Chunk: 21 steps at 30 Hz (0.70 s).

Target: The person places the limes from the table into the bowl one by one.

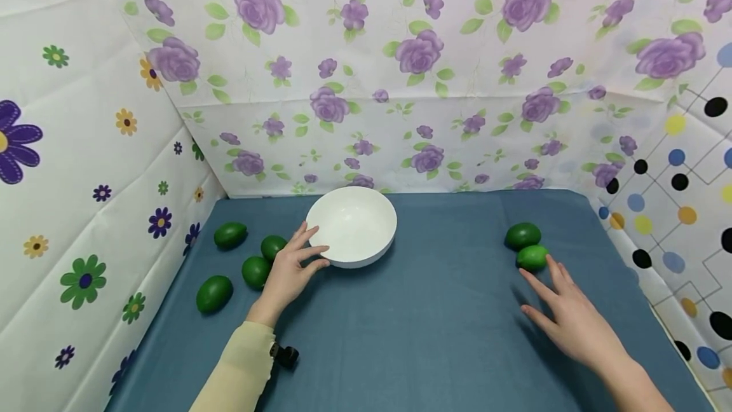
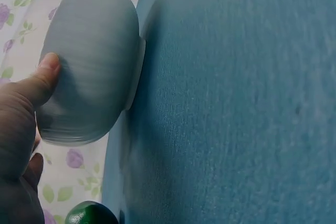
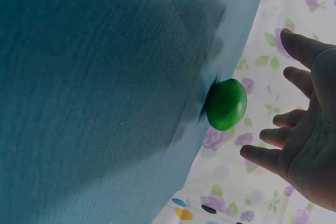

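A white bowl [image 1: 360, 224] is at the back, left of the middle of the blue-covered table. My left hand [image 1: 288, 272] is at its left rim; the thumb lies on the outer wall while fingers reach over the edge. In the left wrist view the thumb touches the side of the bowl [image 2: 92, 61]. Over on the right, a bright green lime [image 1: 532, 258] lies against a darker green, lime-shaped fruit [image 1: 523, 236]. My right hand [image 1: 572, 320] hovers just in front of the lime [image 3: 227, 104], fingers spread, holding nothing.
Several dark green fruits lie left of the bowl, among them one near my left wrist [image 1: 214, 294], one farther back [image 1: 230, 235] and two close to the left hand [image 1: 255, 272]. Patterned cloth walls [image 1: 366, 81] enclose the table at the back and sides.
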Motion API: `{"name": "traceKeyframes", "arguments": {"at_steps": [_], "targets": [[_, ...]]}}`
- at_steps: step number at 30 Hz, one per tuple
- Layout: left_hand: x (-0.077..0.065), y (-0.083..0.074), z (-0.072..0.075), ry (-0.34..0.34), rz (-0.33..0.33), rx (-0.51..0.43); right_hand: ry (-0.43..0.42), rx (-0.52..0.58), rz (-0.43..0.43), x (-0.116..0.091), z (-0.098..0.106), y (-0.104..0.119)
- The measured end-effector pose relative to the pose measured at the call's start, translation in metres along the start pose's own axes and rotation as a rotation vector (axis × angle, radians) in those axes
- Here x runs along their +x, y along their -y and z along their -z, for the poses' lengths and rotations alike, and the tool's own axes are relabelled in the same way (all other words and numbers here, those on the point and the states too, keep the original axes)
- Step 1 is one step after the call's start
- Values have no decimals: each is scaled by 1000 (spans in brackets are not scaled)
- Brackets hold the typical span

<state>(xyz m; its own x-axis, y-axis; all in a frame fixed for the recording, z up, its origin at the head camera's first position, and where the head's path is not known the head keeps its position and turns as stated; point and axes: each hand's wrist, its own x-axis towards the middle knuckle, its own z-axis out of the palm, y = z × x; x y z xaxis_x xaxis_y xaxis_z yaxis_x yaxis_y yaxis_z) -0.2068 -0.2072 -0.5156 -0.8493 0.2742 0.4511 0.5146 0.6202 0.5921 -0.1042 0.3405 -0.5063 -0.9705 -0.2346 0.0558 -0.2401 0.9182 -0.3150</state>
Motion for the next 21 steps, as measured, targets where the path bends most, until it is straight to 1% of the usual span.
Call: {"name": "traceKeyframes", "arguments": {"at_steps": [6, 11, 16, 21], "targets": [[0, 5, 0, 10, -154, 33, 20, 0, -8, -1, -3, -1], [2, 8, 1, 39, -241, 57, 35, 0, -3, -2, -3, -1], [6, 7, 2, 55, -299, 111, 36, 2, 39, -3, -1, -2], [8, 6, 2, 35, -301, 155, 22, 4, 68, -3, 1, -1]]}}
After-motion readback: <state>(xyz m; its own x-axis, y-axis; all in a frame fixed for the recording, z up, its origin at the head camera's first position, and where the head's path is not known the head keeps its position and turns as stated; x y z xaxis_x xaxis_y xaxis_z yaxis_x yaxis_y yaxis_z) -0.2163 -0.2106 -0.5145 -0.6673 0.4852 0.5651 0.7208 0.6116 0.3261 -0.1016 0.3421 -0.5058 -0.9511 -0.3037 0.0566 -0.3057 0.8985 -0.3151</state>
